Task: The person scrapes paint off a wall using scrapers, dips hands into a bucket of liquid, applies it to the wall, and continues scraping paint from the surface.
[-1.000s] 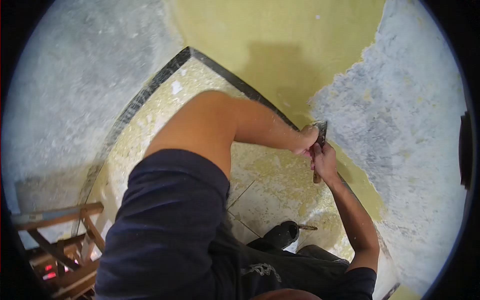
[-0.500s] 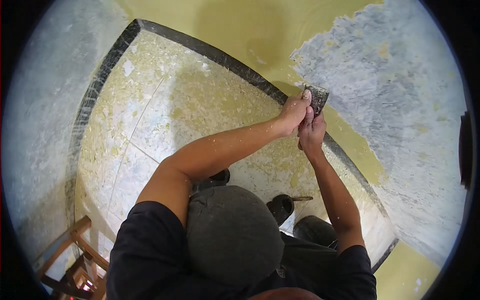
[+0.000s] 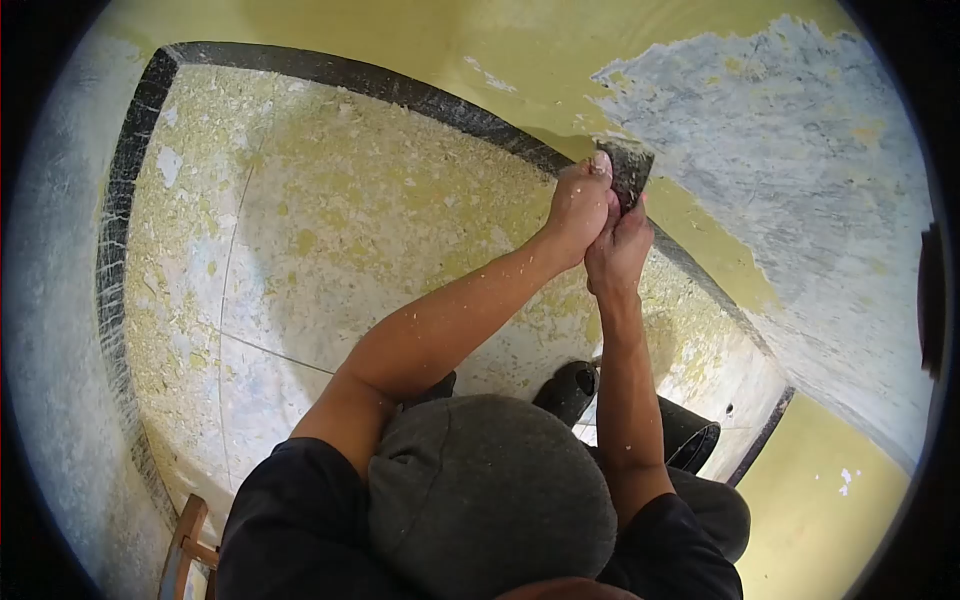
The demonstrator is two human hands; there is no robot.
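A wide-bladed scraper (image 3: 630,172), its dark blade crusted with pale residue, meets the low part of the yellow painted wall (image 3: 540,75). My left hand (image 3: 582,208) is closed on it, with the thumb and fingers pressing at the blade's left side. Just below, my right hand (image 3: 618,252) is wrapped around its grip, mostly hidden by the fingers. Right of the blade, a patch of bare grey-white wall (image 3: 760,140) has a ragged paint edge. Flakes of paint stick to both forearms.
Yellow and white paint flakes cover the tiled floor (image 3: 380,230). A black skirting strip (image 3: 330,68) runs along the wall's foot. A dark bucket-like container (image 3: 688,435) stands right of my legs. A wooden chair or stool part (image 3: 185,540) shows at lower left.
The scraper and both hands have shifted slightly up along the wall. My view has moved, and the bucket-like container now shows more fully at right.
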